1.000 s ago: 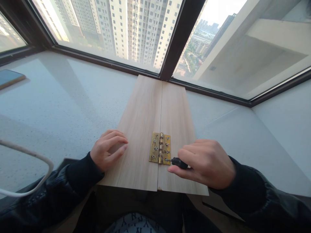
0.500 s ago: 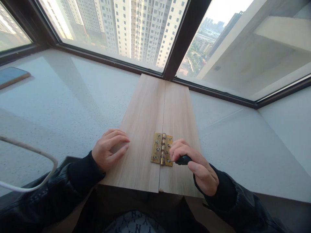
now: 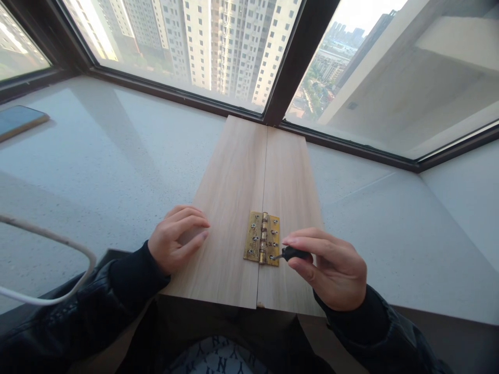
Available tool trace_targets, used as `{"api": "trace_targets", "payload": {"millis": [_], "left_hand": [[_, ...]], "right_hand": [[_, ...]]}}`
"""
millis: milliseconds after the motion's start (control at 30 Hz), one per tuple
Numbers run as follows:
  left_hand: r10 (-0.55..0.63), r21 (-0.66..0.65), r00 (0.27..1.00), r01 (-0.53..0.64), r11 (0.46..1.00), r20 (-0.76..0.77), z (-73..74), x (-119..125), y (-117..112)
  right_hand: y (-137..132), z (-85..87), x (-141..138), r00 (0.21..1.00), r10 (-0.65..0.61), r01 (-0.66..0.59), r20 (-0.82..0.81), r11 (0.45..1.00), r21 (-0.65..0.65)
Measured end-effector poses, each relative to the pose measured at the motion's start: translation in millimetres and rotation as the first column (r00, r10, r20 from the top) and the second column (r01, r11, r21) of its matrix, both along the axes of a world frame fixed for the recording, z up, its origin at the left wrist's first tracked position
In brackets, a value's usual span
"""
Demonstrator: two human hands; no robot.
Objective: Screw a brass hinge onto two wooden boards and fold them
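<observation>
**Screwdriver tip on the hinge**

The left hand (image 3: 176,245) rests flat on the left board (image 3: 230,208), fingers loosely curled and holding nothing. The brass hinge (image 3: 265,245) bridges the seam to the right board (image 3: 290,187), near the desk (image 3: 117,171) edge. The right hand (image 3: 335,270) has its fingers clamped on the screwdriver (image 3: 297,254), tip at a hinge screw. The tool looks light and stiff, and is best gripped by its black handle.

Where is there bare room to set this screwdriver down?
Widest: the sill right of the boards, up to the window frame. Also bare: the sill between phone, white cable and boards, and the boards' far half. Crowded: around the hinge, where the right hand holds the screwdriver and the left hand rests on the boards.
</observation>
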State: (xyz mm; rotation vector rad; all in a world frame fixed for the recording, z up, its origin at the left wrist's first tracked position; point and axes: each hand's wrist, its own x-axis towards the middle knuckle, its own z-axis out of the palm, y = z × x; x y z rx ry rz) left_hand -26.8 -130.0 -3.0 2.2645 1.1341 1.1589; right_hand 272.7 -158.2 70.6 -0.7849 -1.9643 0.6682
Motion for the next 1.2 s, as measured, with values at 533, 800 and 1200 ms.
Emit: {"api": "trace_targets", "payload": {"millis": [533, 800, 1200], "left_hand": [[0.001, 0.001, 1.000, -0.001, 1.000, 0.007, 0.9, 1, 1], [0.011, -0.012, 1.000, -0.011, 1.000, -0.003, 3.2, 2, 0], [0.013, -0.022, 1.000, -0.014, 1.000, -0.014, 2.8, 1, 1]], "right_hand": [[-9, -4.1, 4, 1.000, 0.025, -0.024, 0.001, 0.999, -0.035], [-13, -12.4, 15, 0.994, -0.001, -0.013, -0.110, 0.992, -0.124], [-18, -9.2, 10, 0.992, 0.127, -0.129, -0.027, 0.983, -0.131]]}}
